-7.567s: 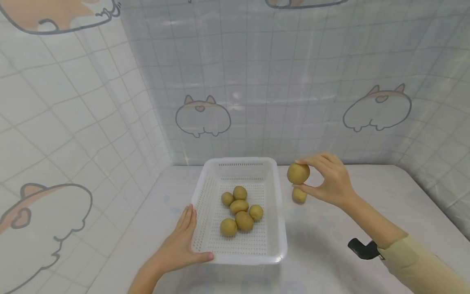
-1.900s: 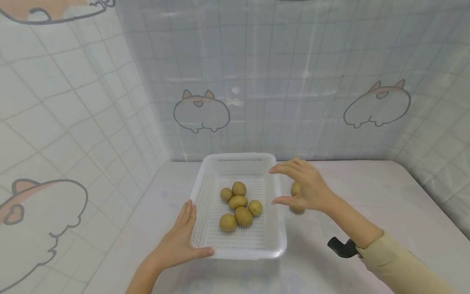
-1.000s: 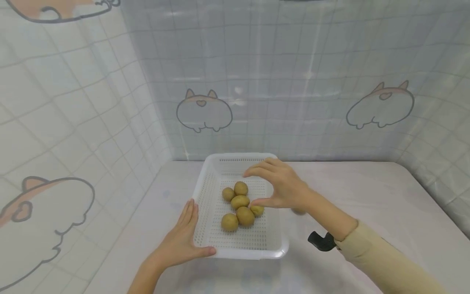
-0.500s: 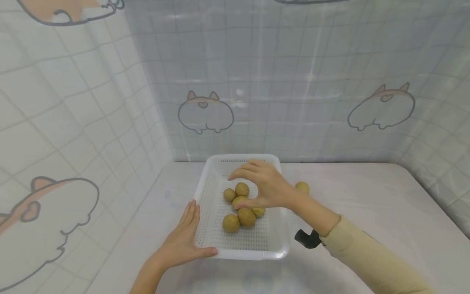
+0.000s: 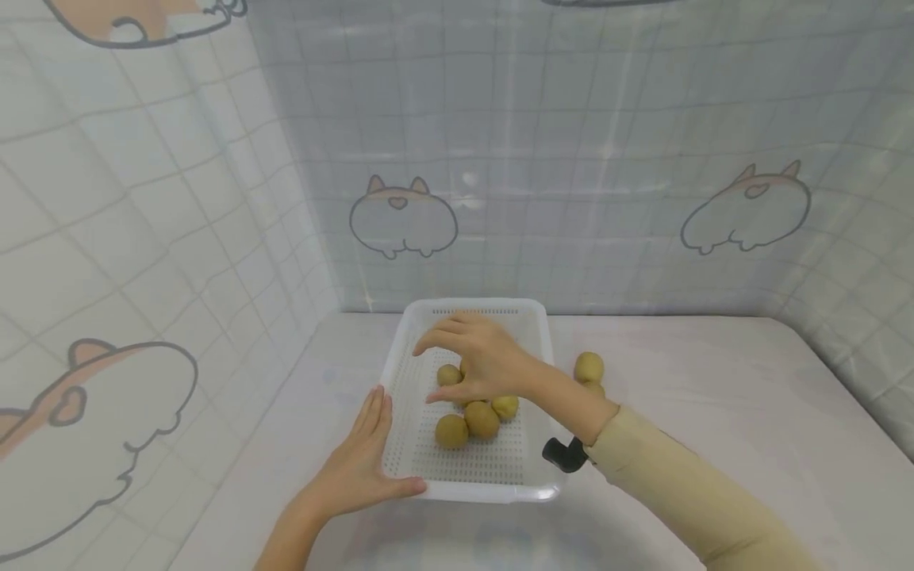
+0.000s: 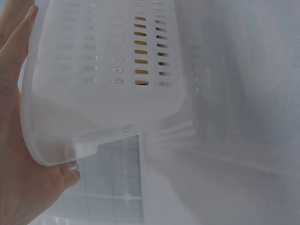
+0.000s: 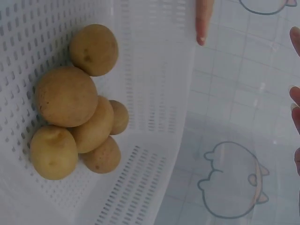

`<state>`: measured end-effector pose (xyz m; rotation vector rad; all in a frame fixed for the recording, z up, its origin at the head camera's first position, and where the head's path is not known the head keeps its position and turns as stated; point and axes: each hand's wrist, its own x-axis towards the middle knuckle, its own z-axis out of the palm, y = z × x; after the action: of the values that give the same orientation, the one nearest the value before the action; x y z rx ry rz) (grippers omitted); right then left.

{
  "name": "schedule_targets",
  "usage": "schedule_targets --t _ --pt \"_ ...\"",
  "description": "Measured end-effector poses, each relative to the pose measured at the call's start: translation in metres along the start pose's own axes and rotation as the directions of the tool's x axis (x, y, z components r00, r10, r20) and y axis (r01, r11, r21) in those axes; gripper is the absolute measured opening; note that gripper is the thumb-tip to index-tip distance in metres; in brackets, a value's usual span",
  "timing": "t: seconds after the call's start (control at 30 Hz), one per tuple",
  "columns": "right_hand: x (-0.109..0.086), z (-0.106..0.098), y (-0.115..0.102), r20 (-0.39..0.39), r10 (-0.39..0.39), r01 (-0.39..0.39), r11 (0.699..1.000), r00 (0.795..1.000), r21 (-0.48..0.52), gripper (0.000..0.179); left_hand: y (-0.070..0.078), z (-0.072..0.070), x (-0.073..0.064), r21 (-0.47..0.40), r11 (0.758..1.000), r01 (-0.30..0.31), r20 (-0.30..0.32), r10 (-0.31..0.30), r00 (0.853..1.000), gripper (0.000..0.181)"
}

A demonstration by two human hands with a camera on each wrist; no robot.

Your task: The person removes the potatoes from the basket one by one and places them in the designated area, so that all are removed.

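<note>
A white perforated plastic basket stands in front of me with several potatoes in it. My left hand rests against its near left corner, fingers straight along the left side and thumb on the front rim. Above the basket hovers my right hand, thumb and fingers spread wide apart with nothing between them. It hides part of the potatoes in the head view. The right wrist view shows the grouped potatoes on the basket floor, apart from my fingertips at the right edge.
Two more potatoes lie on the pale table right of the basket, one partly behind my forearm. Patterned tile-print sheeting encloses the back and sides. A black curved piece sticks out by my right sleeve.
My right hand has let go of a potato beside another one on the table, then moved left over the basket. My left hand has stayed at the basket's corner.
</note>
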<state>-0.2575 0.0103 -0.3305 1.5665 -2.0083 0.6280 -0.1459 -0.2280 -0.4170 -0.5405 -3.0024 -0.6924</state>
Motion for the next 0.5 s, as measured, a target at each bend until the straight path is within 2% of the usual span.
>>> schedule_targets --t 0.33,0.5 --pt "0.008 0.027 0.014 0.107 0.136 -0.134 0.991 0.985 -0.022 0.051 0.001 -0.001 0.003 0.004 1.000 0.003 0.020 -0.003 1.000 0.131" --pt "0.009 0.041 0.017 0.195 0.223 -0.222 0.975 0.955 -0.028 0.051 0.001 -0.002 0.002 -0.005 1.000 0.025 0.035 -0.024 0.999 0.131"
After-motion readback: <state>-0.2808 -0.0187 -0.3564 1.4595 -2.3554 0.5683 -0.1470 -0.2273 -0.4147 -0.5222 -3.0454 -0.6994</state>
